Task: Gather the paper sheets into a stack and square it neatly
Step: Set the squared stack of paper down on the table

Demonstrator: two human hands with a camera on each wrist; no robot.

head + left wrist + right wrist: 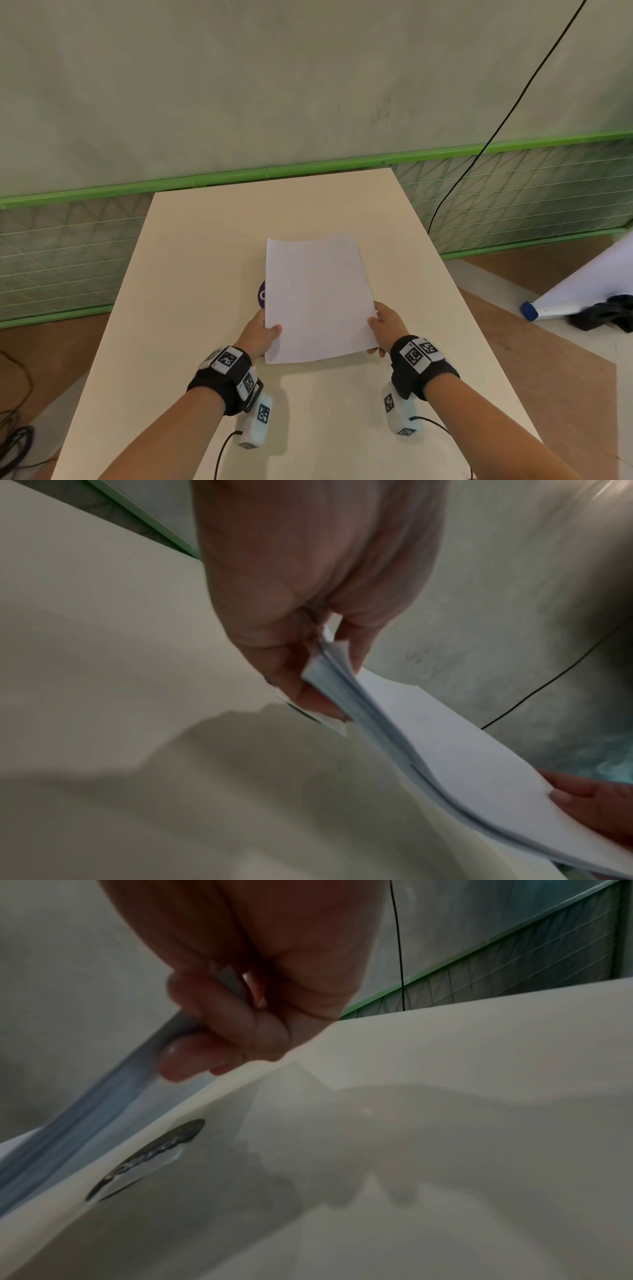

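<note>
A stack of white paper sheets (317,298) is held above the beige table (191,274), tilted with its far end raised. My left hand (263,334) pinches its near left edge, thumb on top and fingers beneath. My right hand (385,327) grips the near right edge the same way. In the left wrist view the paper stack (428,737) shows several layered sheets, held by the left hand (308,674), with the right hand's fingertips (589,796) at the far side. In the right wrist view the right hand (240,1037) curls round the stack's edge (103,1096).
A round dark purple sticker (262,295) on the table peeks out from under the stack's left side, also showing as the sticker (147,1158) in the right wrist view. A black cable (496,137) hangs at the right. A white roll with a blue cap (582,291) lies on the floor.
</note>
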